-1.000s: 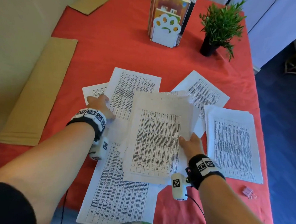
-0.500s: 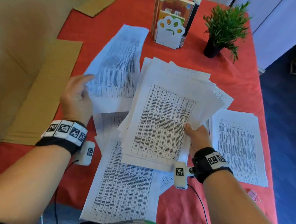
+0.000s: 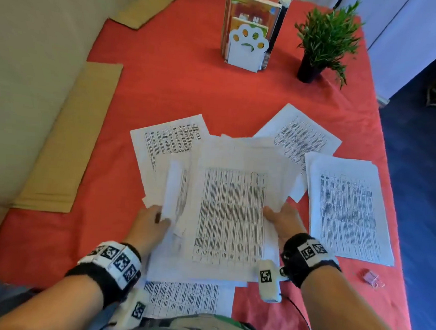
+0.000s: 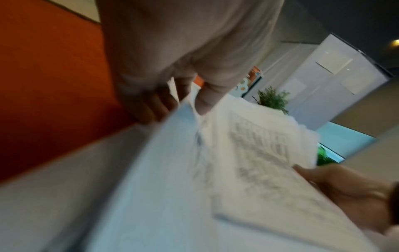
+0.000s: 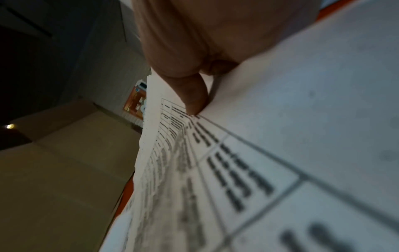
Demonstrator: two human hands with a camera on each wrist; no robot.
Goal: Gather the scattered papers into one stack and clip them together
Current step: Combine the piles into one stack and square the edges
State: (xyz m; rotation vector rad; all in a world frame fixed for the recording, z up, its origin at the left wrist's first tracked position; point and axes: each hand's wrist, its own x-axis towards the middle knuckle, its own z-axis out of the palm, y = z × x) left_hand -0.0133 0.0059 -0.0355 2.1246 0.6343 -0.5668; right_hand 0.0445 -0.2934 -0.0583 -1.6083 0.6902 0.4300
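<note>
A loose bundle of printed papers point(image 3: 232, 211) is lifted over the red tablecloth point(image 3: 180, 91), held from both sides. My right hand point(image 3: 281, 219) pinches its right edge, thumb on top; the thumb point(image 5: 192, 95) presses the printed sheet point(image 5: 248, 170). My left hand point(image 3: 152, 222) pinches a curled sheet point(image 3: 174, 187) against the bundle's left edge; fingers point(image 4: 151, 105) show under the paper point(image 4: 194, 170). More sheets lie flat: one at left point(image 3: 162, 146), one at back right point(image 3: 300, 134), a small pile at right point(image 3: 347, 208), one at the near edge point(image 3: 185, 300). A pink binder clip point(image 3: 372, 277) lies at right.
A book holder with a white paw bookend point(image 3: 247, 46) and a potted plant point(image 3: 321, 43) stand at the back of the table. Cardboard sheets point(image 3: 68, 140) lie along the left edge. The table's right edge drops to a blue floor point(image 3: 418, 202).
My left hand has brought its raised sheet down and right against the bundle's left side. The right hand keeps its grip on the bundle, now lower and squarer to me.
</note>
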